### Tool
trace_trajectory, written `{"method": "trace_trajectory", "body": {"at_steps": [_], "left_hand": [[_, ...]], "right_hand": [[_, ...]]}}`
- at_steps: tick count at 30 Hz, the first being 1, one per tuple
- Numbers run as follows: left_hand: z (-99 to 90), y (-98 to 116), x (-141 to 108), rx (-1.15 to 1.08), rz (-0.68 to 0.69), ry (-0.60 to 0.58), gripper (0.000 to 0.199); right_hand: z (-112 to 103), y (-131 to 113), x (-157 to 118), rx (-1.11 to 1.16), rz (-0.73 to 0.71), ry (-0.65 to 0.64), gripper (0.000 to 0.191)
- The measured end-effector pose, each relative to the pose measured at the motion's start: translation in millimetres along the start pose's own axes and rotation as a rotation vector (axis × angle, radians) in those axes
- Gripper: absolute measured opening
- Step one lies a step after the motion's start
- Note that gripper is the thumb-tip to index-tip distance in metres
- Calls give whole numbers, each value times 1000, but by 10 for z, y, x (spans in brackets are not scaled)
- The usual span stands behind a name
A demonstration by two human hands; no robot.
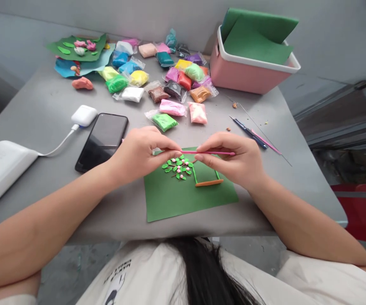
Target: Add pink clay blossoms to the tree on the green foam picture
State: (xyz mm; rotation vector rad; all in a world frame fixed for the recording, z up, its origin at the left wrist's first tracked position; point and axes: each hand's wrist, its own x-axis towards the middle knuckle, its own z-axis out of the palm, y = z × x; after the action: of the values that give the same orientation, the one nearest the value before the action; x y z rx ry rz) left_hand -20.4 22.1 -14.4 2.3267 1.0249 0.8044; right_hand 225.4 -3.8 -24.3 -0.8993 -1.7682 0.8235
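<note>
In front of my chest, a thin pink clay modelling tool (215,152) is held level in both hands. My right hand (235,156) pinches it along its middle, its rounded end lying under the fingers. My left hand (146,150) is closed, thumb and forefinger pressed together at the tool's other end; any small piece of clay there is hidden. Just below lies a green sheet of paper (170,201). On it are a clay branch with green leaves and pink buds (178,168), and a swing (208,183) with green ropes and a brown seat.
Several bagged clay packs (173,108) spread across the back. A pink basket (246,76) with green sheets stands back right. Blue and pink tools (252,133) lie right. A phone (103,137), earbud case (83,115) and power bank (5,169) lie left; finished clay pictures (90,53) behind.
</note>
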Motion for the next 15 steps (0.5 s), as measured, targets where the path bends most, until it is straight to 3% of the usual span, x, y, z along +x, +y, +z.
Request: {"method": "trace_trajectory", "body": {"at_steps": [4,8,12,15], "left_hand": [[-17,-30,10,52,47,52,22],[-88,-27,33,115,-83,62,25],[-121,-4,52,87,-183,-13,22],[-101,9,54,115,-139,-108,18]], "right_hand": [[49,46,-31,70,-22,45,17],[25,127,-26,-55,-133,5,17],[-45,159,9,-166,-209,-33,15],[-72,153,14,-141,-114,-67,13]]}}
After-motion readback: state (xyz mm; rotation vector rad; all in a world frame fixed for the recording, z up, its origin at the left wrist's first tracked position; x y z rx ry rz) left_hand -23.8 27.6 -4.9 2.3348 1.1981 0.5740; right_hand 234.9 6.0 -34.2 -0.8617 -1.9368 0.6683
